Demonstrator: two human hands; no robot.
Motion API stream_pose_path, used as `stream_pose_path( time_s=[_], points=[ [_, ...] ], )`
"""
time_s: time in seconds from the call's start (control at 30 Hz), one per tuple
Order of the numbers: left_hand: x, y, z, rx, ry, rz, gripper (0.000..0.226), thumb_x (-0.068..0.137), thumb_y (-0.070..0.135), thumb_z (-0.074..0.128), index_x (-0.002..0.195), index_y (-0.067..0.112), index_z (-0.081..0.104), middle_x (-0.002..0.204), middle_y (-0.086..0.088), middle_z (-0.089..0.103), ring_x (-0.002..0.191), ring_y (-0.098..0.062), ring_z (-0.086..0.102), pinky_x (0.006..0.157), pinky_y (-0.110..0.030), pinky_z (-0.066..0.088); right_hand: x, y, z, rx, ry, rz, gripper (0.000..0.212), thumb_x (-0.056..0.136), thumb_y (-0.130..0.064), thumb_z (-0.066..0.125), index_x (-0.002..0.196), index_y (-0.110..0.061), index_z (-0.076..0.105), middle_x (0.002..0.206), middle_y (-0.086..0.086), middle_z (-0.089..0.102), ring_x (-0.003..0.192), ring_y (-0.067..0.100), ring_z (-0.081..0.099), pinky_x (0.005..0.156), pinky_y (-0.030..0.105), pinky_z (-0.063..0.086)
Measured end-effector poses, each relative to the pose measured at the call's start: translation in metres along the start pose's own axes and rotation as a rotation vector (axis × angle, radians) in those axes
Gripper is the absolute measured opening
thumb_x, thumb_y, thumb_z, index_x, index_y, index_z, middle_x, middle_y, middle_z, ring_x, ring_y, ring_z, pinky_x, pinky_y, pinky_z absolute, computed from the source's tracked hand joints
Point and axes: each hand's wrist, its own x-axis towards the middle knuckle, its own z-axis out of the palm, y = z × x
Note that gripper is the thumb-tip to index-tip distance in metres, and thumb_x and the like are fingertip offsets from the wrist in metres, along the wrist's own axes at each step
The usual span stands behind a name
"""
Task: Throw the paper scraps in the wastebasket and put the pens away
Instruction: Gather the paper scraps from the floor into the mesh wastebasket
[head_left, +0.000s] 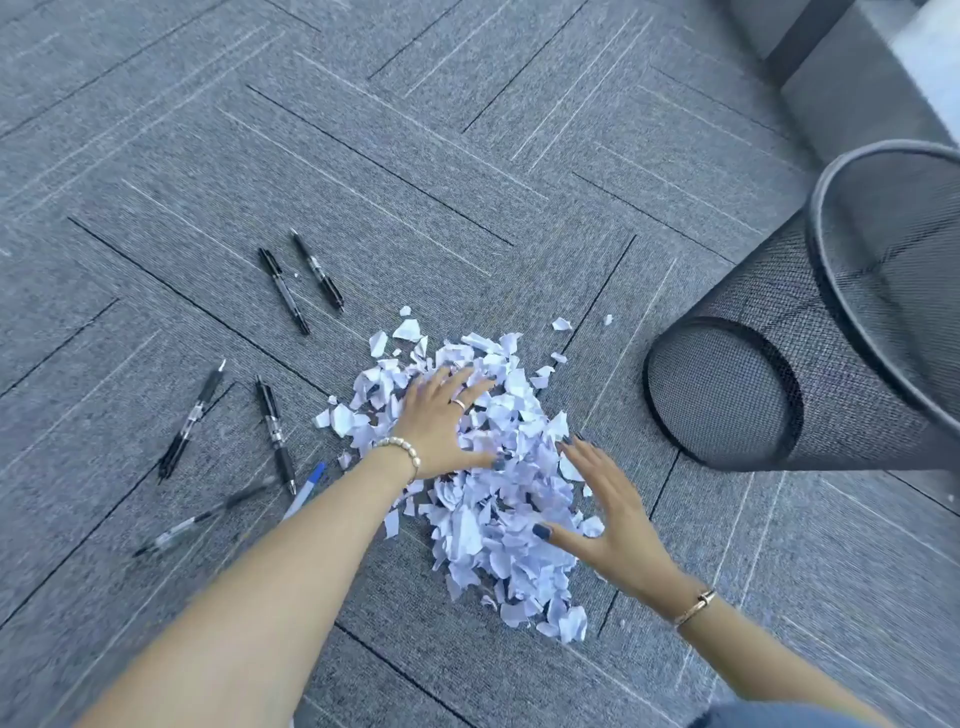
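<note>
Both hands flat and spread, gripping nothing — left hand (441, 421) on top of the paper scraps (498, 483), right hand (608, 512) at the heap's right edge. Wastebasket (779, 358) nearby to the right; 6 pens (283, 291) left on carpet. Risk: loose scoop w/ splayed fingers sheds bits en route.

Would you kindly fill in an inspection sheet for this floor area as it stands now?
Surface: grey carpet, bare beyond the mess.
Job's things: paper scraps in one heap, a few strays; six pens left of it; mesh wastebasket tilted at right, no scraps seen inside.
Clutter: nothing seen.
Hands: left hand and right hand flat and open on the heap.
Cables: nothing seen.
Surroundings: grey furniture top right.
</note>
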Motion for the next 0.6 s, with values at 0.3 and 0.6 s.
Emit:
stream_pose_path(
  time_s=[0.3, 0.6],
  points=[
    [-0.031, 0.003, 0.016, -0.001, 0.131, 0.02, 0.039, 0.092, 0.033, 0.039, 0.128, 0.02, 0.044, 0.129, -0.003, 0.042, 0.118, -0.018, 0.035, 0.101, -0.033, 0.031, 0.002, -0.002, 0.036, -0.257, -0.103, -0.131, 0.118, 0.053, -0.081, 0.058, 0.13, -0.054, -0.027, 0.147, -0.019, -0.031, 0.137, 0.013, -0.03, 0.106, 0.048, -0.017],
    [-0.047, -0.009, 0.015, -0.28, 0.285, -0.049, 0.025, 0.088, 0.021, 0.048, 0.108, 0.009, 0.058, 0.107, -0.006, 0.051, 0.103, -0.017, 0.045, 0.087, -0.025, 0.041, 0.039, -0.005, 0.053, -0.224, 0.062, -0.105, 0.098, 0.066, -0.052, 0.069, 0.141, -0.043, 0.007, 0.152, -0.013, 0.011, 0.14, 0.017, -0.001, 0.112, 0.046, 0.0]
  ],
)
